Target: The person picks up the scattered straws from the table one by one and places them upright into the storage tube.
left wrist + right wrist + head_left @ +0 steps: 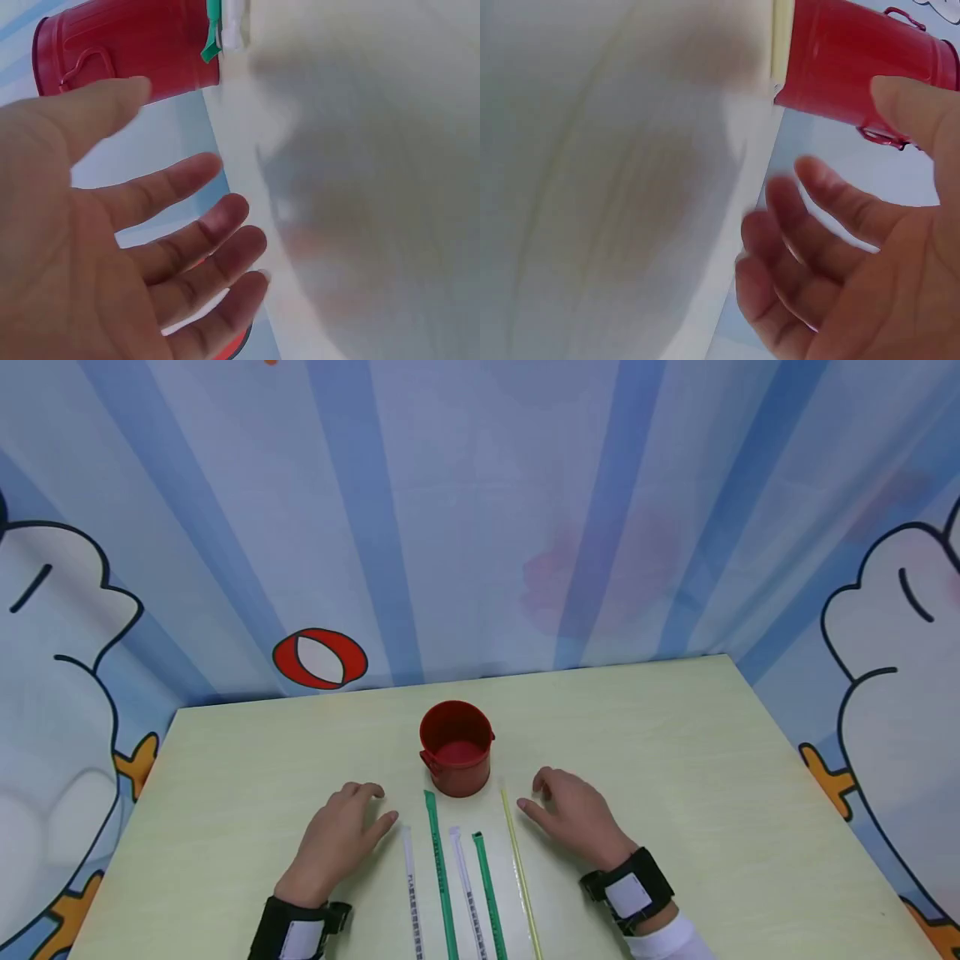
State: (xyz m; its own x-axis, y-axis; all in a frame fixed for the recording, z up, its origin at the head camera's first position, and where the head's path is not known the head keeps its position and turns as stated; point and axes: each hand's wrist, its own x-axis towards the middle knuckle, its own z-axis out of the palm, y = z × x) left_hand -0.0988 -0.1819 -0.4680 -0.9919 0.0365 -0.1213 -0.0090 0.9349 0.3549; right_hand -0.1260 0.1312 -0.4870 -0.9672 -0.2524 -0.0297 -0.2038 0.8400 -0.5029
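Note:
A red metal bucket (459, 775) with small side handles stands upright on the table. In front of it lie several long thin paper-wrapped sticks side by side: a white one (412, 885), a green one (440, 872), another white one (468, 889), a shorter green one (489, 893) and a yellow one (521, 868). To the left of the row is my left hand (337, 839), fingers loosely bent, holding nothing. My right hand (576, 817) hovers right of the yellow stick with relaxed fingers around nothing. Both wrist views show the bucket beyond the thumb.
The pale wooden table (660, 735) ends at a back edge against a blue striped cloth (480, 527) with cartoon prints. More printed cloth hangs at both sides. Each wrist wears a black strap (637, 889).

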